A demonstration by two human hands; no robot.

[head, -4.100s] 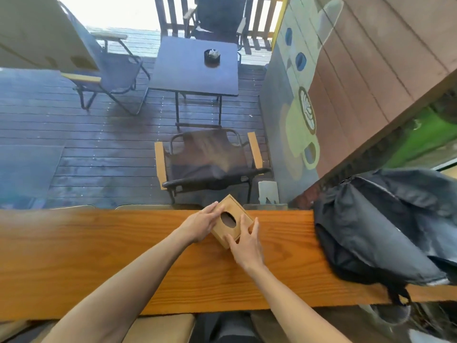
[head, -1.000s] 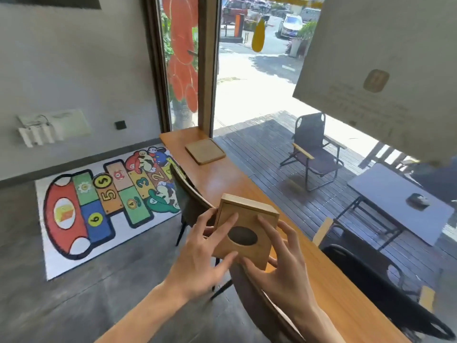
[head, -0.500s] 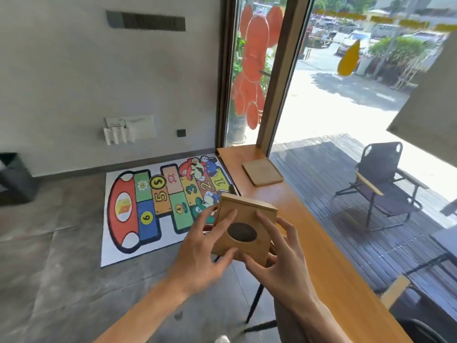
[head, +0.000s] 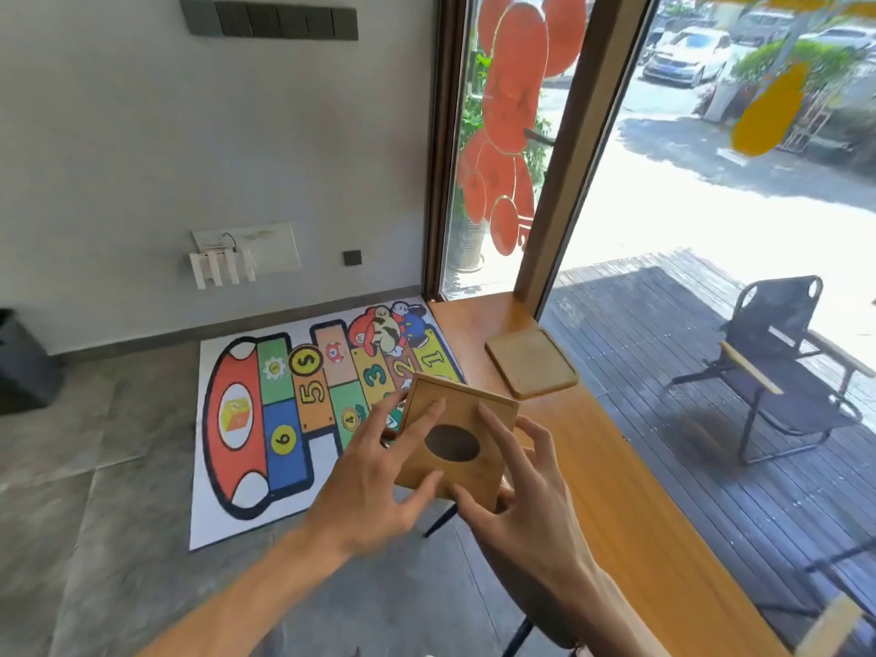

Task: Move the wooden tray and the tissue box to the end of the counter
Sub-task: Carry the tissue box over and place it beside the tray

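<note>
Both hands hold the tissue box [head: 457, 438] in the air.

Left hand [head: 379, 481] grasps its left side and right hand [head: 526, 495] its right side, fingers spread on the top face around the dark oval hole. The box is tilted, above the near edge of the counter [head: 616, 490]. Tray [head: 531, 361] lies flat near the counter's far end by the window, apart from the box.

Two hands, left [head: 379, 471] and right [head: 531, 495], at six o'clock. One tissue box [head: 455, 438] between them. One wooden tray [head: 531, 362] at one o'clock on the one tabletop [head: 616, 467]. One floor mat [head: 294, 410] at ten o'clock. One folding chair [head: 782, 362] at three o'clock.
</note>
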